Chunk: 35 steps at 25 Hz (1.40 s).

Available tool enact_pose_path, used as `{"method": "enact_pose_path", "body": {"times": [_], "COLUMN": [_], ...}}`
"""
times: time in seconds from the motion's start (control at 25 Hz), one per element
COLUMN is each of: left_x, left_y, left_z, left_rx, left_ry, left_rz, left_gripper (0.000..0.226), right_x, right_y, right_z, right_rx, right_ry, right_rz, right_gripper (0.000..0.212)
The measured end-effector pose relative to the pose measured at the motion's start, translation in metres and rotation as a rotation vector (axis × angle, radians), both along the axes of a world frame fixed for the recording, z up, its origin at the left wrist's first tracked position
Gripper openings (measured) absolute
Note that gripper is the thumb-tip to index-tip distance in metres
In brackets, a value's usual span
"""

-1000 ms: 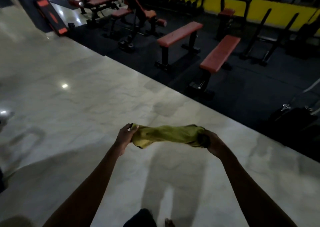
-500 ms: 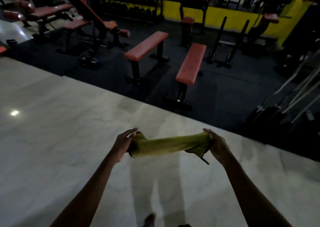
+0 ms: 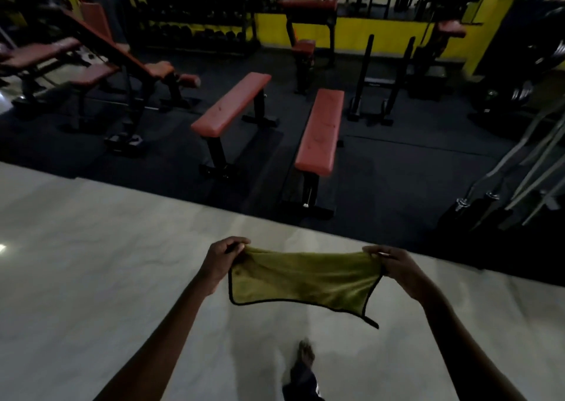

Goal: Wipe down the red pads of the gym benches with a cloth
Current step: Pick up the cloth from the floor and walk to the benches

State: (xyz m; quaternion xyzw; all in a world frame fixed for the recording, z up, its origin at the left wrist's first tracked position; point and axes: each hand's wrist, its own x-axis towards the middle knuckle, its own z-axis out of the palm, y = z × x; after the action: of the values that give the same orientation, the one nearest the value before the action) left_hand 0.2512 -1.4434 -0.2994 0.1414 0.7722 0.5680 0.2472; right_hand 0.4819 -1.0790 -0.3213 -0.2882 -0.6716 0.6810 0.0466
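Pale marble floor (image 3: 91, 278) fills the lower frame, open from L edge across to R. Its border w/ the dark rubber mat (image 3: 397, 186) runs diagonally from mid-left down to lower right, just above the hands. On the mat, L to R: incline bench (image 3: 91, 73) upper left, dumbbell rack (image 3: 195, 33) behind it, then two red-padded benches, left flat bench (image 3: 232, 104) angled and right flat bench (image 3: 321, 131) nearly end-on, w/ a strip of bare mat btwn them. The right one's near foot sits close to the marble edge. Leaning barbells (image 3: 516, 168) crowd the R side; yellow wall (image 3: 382, 32) at top. A bare foot (image 3: 305, 354) shows bottom centre on the marble. Both arms reach fwd: left hand (image 3: 223, 260) pinches the cloth's upper L corner, right hand (image 3: 397, 266) pinches the upper R corner, fingers curled. The yellow-green cloth (image 3: 305, 281) w/ dark hem hangs spread btwn them over the marble, well apart from the benches.
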Motion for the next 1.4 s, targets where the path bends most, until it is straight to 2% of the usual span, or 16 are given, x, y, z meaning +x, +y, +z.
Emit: {"method": "enact_pose_path", "body": {"times": [0.08, 0.12, 0.2, 0.24, 0.32, 0.4, 0.48, 0.56, 0.68, 0.84, 0.92, 1.0, 1.08, 1.2, 1.28, 1.4], "left_x": [-0.039, -0.056, -0.091, -0.106, -0.13, -0.144, -0.159, -0.174, -0.2, -0.246, -0.279, -0.311, -0.337, -0.375, -0.397, -0.414], "left_y": [0.025, 0.035, 0.061, 0.078, 0.109, 0.138, 0.166, 0.199, 0.243, 0.268, 0.272, 0.28, 0.289, 0.303, 0.313, 0.329], "left_z": [0.0, 0.001, 0.003, 0.002, 0.01, 0.017, 0.023, 0.028, 0.033, 0.059, 0.056, 0.044, 0.039, 0.041, 0.045, 0.05], "left_rx": [-0.043, -0.133, -0.426, -0.527, -0.575, -0.58, -0.524, -0.403, -0.201, 0.106, 0.139, 0.15, 0.203, 0.302, 0.32, 0.379], "left_ry": [-0.097, -0.134, 0.055, 0.228, 0.449, 0.476, 0.314, 0.128, 0.013, -0.217, -0.257, -0.219, -0.273, -0.415, -0.448, -0.573], "left_rz": [-0.074, -0.171, -0.373, -0.38, -0.241, -0.147, -0.076, -0.008, -0.083, -0.241, -0.299, -0.262, -0.23, -0.336, -0.436, -0.366], "left_gripper": [0.026, 0.041, 0.058, 0.05, 0.034, 0.045, 0.053, 0.034, 0.03, 0.028, 0.042, 0.031, 0.017, 0.023, 0.032, 0.029], "right_x": [-0.034, -0.05, -0.086, -0.104, -0.138, -0.167, -0.202, -0.242, -0.303, -0.365, -0.388, -0.409, -0.427, -0.448, -0.46, -0.479], "right_y": [0.026, 0.035, 0.058, 0.067, 0.076, 0.079, 0.069, 0.057, 0.035, 0.018, 0.027, 0.044, 0.066, 0.092, 0.105, 0.127], "right_z": [-0.002, 0.002, 0.003, 0.003, 0.006, 0.007, 0.022, 0.039, 0.063, 0.077, 0.072, 0.068, 0.06, 0.056, 0.064, 0.064], "right_rx": [0.123, 0.159, 0.339, 0.488, 0.727, 0.796, 0.719, 0.607, 0.417, 0.243, 0.24, 0.37, 0.472, 0.148, -0.113, -0.178], "right_ry": [-0.05, -0.07, -0.181, -0.26, -0.31, -0.295, -0.331, -0.345, -0.248, -0.011, 0.073, 0.06, 0.008, 0.014, 0.001, -0.022], "right_rz": [-0.007, 0.015, 0.088, 0.137, 0.104, 0.051, 0.015, -0.037, -0.171, -0.157, -0.044, -0.009, -0.032, -0.027, 0.072, 0.037], "right_gripper": [0.021, 0.024, 0.037, 0.032, 0.008, 0.021, 0.019, 0.023, 0.029, 0.016, 0.033, 0.051, 0.048, 0.068, 0.055, 0.037]}}
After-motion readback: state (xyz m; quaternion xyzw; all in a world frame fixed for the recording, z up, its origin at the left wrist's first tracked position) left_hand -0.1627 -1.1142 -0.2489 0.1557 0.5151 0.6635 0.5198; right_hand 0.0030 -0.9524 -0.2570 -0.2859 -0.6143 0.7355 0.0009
